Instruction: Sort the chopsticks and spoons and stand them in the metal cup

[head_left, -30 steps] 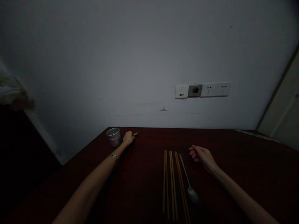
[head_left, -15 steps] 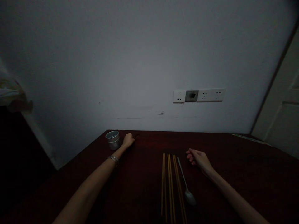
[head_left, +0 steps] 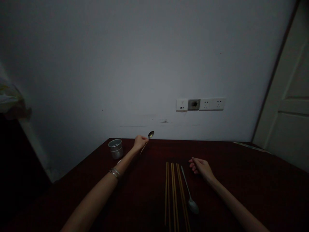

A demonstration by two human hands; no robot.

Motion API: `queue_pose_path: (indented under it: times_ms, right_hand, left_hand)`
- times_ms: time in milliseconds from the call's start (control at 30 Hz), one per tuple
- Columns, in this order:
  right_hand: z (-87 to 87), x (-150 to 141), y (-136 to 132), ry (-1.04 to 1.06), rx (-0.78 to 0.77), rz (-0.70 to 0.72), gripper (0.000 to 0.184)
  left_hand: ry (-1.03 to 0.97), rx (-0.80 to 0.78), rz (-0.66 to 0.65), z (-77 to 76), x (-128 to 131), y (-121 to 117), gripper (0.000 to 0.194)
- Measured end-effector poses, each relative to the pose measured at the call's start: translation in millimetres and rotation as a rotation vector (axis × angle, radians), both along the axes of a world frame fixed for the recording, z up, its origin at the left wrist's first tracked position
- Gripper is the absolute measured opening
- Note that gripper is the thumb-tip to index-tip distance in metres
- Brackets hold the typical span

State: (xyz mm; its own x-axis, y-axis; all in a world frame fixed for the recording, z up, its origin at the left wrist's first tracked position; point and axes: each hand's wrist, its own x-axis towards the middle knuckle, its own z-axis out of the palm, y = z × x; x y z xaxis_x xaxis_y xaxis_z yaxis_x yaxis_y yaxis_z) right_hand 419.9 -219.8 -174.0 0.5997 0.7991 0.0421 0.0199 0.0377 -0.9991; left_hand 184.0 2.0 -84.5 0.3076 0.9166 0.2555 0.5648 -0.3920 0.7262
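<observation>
My left hand (head_left: 140, 142) is raised near the far edge of the dark wooden table (head_left: 241, 180), its fingers closed on a small metal spoon (head_left: 148, 138) whose bowl points up toward the wall. A metal cup (head_left: 115, 149) stands just left of that hand. My right hand (head_left: 200, 166) rests on the table with its fingers loosely curled and holds nothing. Just left of it lie a second metal spoon (head_left: 188, 192) and several wooden chopsticks (head_left: 173, 193), laid side by side.
A white wall rises directly behind the table, with a strip of sockets (head_left: 200, 104) on it. A pale door (head_left: 287, 106) stands at the right. The area left of the table is dark.
My left hand has lifted the small spoon off the table beside the cup and moved it slightly right. My right hand has stayed where it was.
</observation>
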Motion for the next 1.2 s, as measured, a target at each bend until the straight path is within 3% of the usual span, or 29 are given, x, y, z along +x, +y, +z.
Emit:
queue_pose_path:
  times_ms: [167,333,467,600,900,1100,1200]
  right_hand:
    - [4.4,-12,3,-0.044,0.003,0.074,0.030]
    - [31.0,-51,5,-0.041,0.094,0.163,0.029]
    - [50.6,-81,2,0.123,0.088,0.176,0.034]
    - [50.7,-94,0,0.232,0.040,0.254,0.036]
    - [44.4,-103,-1,0.294,0.017,0.314,0.031]
    - [55.1,-86,-2,0.257,0.127,0.222,0.026]
    - [66.6,-69,-3,0.168,0.175,0.164,0.027]
  left_hand:
    - [-0.295,-0.174,-0.193,9.5,23,-46,0.014]
    - [-0.475,-0.340,-0.337,8.1,31,-88,0.021]
    - [-0.593,-0.447,-0.394,0.0,34,-103,0.026]
    - [-0.687,-0.490,-0.415,-8.3,38,-107,0.029]
    - [-0.824,-0.533,-0.378,-6.8,43,-119,0.034]
    - [-0.951,-0.521,-0.387,-10.4,43,-132,0.040]
    - [-0.880,-0.521,-0.373,-14.2,48,-147,0.038]
